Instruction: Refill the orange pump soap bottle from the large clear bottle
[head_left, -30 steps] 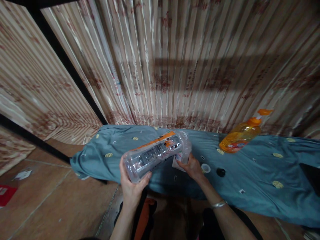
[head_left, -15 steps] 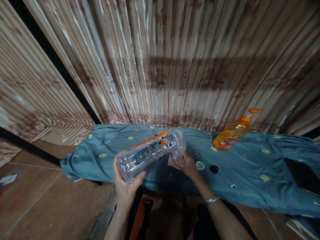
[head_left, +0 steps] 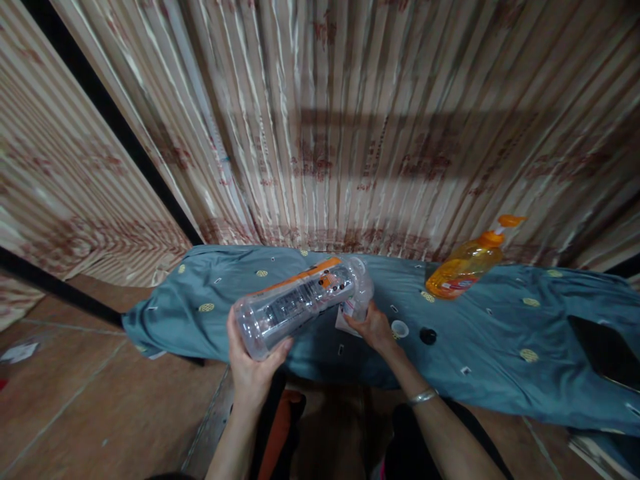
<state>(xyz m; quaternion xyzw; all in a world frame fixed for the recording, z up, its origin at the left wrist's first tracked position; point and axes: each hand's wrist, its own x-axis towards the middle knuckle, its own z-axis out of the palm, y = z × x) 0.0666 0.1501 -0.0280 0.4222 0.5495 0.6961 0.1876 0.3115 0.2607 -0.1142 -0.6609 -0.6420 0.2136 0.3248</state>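
Observation:
My left hand (head_left: 255, 373) is wrapped round the base end of a large clear plastic bottle (head_left: 295, 303) with an orange and grey label. The bottle is tilted over the bench, its far end up and to the right. At that end, my right hand (head_left: 375, 328) is closed round a smaller clear plastic container (head_left: 363, 283), partly hidden by the fingers. The two touch or overlap, and I cannot tell whether they are joined. A pale piece with print (head_left: 347, 321) shows beside my right fingers. Close by lie a white round cap (head_left: 400, 329) and a black cap (head_left: 428, 335).
An orange pump bottle (head_left: 465, 267) leans at the back right of the cloth-covered bench (head_left: 490, 340). A dark phone-like slab (head_left: 605, 350) lies at the right end. Behind hangs a striped curtain (head_left: 320, 133), and a black pole (head_left: 115, 127) slants at the left.
The view has shifted very slightly. Both hands keep their hold, and the large bottle stays at nearly the same tilt.

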